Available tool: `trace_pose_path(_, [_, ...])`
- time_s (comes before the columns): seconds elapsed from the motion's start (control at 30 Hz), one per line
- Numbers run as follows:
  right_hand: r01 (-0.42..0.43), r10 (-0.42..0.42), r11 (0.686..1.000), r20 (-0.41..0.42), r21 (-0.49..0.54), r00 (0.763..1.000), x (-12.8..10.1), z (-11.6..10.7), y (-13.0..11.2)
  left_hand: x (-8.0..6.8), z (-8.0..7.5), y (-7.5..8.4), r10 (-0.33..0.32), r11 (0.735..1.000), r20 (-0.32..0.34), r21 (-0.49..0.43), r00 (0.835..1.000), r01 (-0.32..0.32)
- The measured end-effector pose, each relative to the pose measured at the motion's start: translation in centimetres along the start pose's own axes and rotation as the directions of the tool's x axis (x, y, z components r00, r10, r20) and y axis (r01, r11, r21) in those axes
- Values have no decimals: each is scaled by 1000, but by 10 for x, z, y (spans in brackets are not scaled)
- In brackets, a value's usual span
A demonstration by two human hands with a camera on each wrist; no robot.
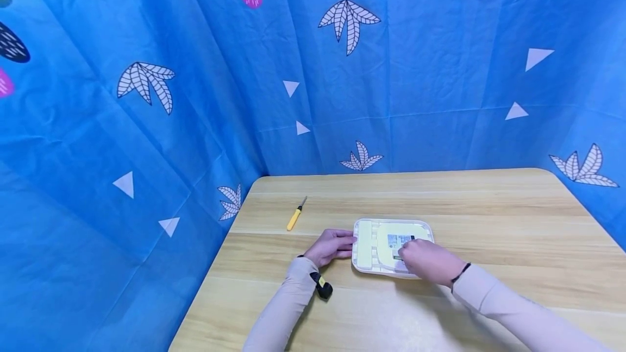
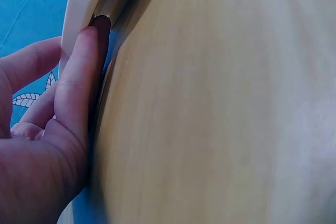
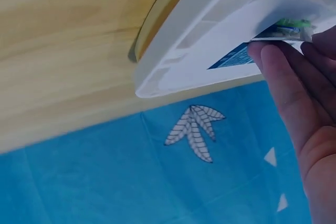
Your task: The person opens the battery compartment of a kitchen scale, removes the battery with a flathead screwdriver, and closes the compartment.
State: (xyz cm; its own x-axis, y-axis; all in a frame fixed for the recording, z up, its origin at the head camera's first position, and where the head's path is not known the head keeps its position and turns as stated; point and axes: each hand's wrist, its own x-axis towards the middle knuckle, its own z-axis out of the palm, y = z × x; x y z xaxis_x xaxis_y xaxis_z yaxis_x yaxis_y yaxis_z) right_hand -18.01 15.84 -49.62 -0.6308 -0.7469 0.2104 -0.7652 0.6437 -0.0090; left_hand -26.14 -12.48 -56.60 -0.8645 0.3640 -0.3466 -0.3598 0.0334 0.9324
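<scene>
A flat white plastic device (image 1: pixel 371 243) lies underside up on the wooden table (image 1: pixel 489 216), with a printed label (image 1: pixel 397 240) in its middle. My left hand (image 1: pixel 332 246) sits at its left edge, straight fingers pressed along the rim. The left wrist view shows those fingers (image 2: pixel 79 77) flat against the white edge (image 2: pixel 79 3). My right hand (image 1: pixel 425 259) rests on top of the device, fingertips on the label area. In the right wrist view its fingers (image 3: pixel 283 72) touch the blue label (image 3: pixel 231 59) on the white shell (image 3: pixel 210 24); whether they pinch anything is hidden.
A small yellow-handled screwdriver (image 1: pixel 295 216) lies on the table to the far left of the device. A blue patterned curtain (image 1: pixel 342 69) closes in the table at the back and both sides. A black and yellow band (image 1: pixel 321 286) sits on my left wrist.
</scene>
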Motion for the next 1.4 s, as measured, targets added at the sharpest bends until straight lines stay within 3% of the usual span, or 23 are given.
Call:
trace_pose_path(0.13, [-55,56,997,-17,59,998,2,-2,3,1,-2,-2,-7,1000,6,-4,1000,7])
trace_pose_path(0.43, [-79,71,994,-108,-75,992,2,0,0,-1,0,1,-4,1000,-1,1,1000,4])
trace_pose_path(0.8, [-61,45,982,-94,-178,995,1,-3,0,-1,1,0,1,1000,-9,3,1000,-1])
trace_pose_path(1.13, [-186,182,980,-65,-70,981,1,-15,4,-2,5,2,-9,1000,-24,12,1000,9])
trace_pose_path(1.4, [-290,300,947,-53,141,953,-11,-29,17,-1,5,2,-4,1000,-25,10,1000,4])
